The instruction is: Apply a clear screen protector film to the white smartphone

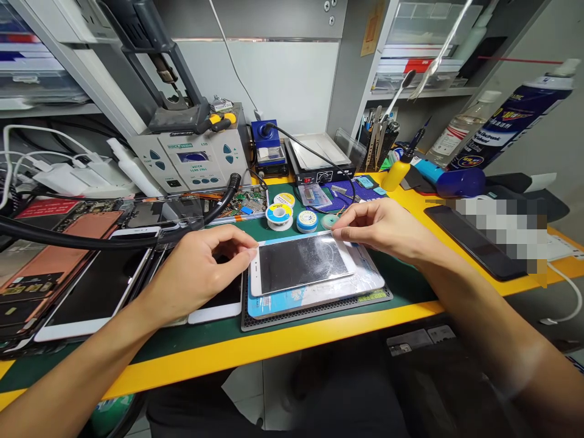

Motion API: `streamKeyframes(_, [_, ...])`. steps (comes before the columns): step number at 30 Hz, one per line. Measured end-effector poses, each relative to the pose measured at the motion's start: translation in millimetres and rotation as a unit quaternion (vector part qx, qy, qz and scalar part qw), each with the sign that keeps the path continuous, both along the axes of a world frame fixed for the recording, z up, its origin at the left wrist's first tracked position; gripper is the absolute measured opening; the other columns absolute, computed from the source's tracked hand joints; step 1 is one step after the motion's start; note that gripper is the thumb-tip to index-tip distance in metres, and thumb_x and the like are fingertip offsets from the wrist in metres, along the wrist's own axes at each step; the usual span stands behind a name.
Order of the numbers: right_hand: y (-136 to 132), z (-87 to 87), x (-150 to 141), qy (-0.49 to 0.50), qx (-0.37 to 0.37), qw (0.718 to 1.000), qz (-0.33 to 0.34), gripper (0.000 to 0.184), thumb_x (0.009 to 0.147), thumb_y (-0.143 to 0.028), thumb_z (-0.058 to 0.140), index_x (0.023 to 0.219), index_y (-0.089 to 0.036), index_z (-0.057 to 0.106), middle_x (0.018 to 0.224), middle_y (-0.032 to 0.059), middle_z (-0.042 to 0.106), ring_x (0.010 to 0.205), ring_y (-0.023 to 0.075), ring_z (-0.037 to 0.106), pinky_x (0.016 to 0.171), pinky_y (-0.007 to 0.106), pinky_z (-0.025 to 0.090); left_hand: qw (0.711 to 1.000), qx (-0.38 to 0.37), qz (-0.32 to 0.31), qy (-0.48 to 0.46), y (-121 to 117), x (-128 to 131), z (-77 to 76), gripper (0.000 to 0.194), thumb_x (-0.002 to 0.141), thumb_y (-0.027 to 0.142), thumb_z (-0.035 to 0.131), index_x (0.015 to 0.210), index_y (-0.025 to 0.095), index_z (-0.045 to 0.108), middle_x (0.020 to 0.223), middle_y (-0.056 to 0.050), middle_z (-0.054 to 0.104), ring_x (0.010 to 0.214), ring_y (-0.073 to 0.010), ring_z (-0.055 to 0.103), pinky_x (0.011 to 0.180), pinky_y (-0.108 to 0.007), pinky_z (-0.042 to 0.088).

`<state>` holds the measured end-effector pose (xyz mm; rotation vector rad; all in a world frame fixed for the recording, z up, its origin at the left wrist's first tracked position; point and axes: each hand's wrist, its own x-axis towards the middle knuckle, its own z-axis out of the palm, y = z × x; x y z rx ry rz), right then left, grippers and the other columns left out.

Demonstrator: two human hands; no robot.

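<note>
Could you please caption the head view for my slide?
Left hand and right hand at the far corners of a white phone, over a blue-and-white pack on a workbench.

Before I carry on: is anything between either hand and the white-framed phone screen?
Nothing visible. The left hand holds the white-framed screen at its far left corner, the right hand at its far right corner. The yellow-and-blue spool sits beyond the far edge, not between.

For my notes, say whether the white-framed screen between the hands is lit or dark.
Dark: the screen looks black, with pale marks toward its right side and no picture or glow.
</note>
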<state>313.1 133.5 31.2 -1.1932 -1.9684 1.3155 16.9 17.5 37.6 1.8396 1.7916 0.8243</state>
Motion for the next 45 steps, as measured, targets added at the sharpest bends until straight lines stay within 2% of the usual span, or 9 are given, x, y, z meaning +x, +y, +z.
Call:
streamKeyframes(9, [-1.6, 2.1, -3.3, -0.007, 0.004, 1.000, -0.004, 0.017, 0.074, -0.033, 0.083, 0.077, -0.017, 0.077, 0.078, 0.0042, 0.073, 0.070, 0.0172, 0.059, 0.064, 0.031, 0.043, 1.000, 0.002, -0.002, 0.004, 1.8, 2.1, 0.6, 0.027, 0.087, 0.050, 0.069, 0.089, 0.025, 0.077, 0.090, -0.001, 0.079, 0.073, -0.0166, 0.067, 0.059, -0.023, 0.049])
streamKeyframes(26, [-2.5, 2.8, -5.4, -0.033, 0.018, 0.999, -0.013, 0.017, 0.073, -0.033, 0.081, 0.075, -0.017, 0.076, 0.072, 0.0027, 0.071, 0.065, 0.0156, 0.057, 0.059, 0.029, 0.039, 1.000, 0.003, 0.004, 0.006, -0.1, 3.8, 2.8, 0.028, 0.086, 0.050, 0.068, 0.088, 0.024, 0.077, 0.088, -0.001, 0.078, 0.072, -0.0162, 0.066, 0.061, -0.024, 0.049])
streamKeyframes(33, [-3.8, 4.1, -7.2, -0.028, 0.017, 0.999, -0.016, 0.015, 0.072, -0.031, 0.081, 0.074, -0.017, 0.076, 0.075, 0.0044, 0.072, 0.066, 0.0163, 0.059, 0.058, 0.028, 0.041, 1.000, 0.004, -0.008, 0.000, -0.3, 3.4, 1.4, 0.025, 0.087, 0.046, 0.068, 0.091, 0.023, 0.077, 0.091, -0.002, 0.079, 0.080, -0.0196, 0.069, 0.067, -0.026, 0.051])
streamKeyframes(45, [-0.9, 0.9, -3.9, -0.050, 0.026, 0.998, -0.022, 0.025, 0.073, -0.042, 0.082, 0.079, -0.018, 0.079, 0.088, 0.0093, 0.078, 0.075, 0.0221, 0.065, 0.063, 0.033, 0.047, 1.000, 0.005, -0.016, -0.023, -1.9, 5.3, 3.3, 0.017, 0.088, 0.037, 0.069, 0.091, 0.021, 0.077, 0.086, 0.001, 0.076, 0.074, -0.0145, 0.066, 0.066, -0.023, 0.049])
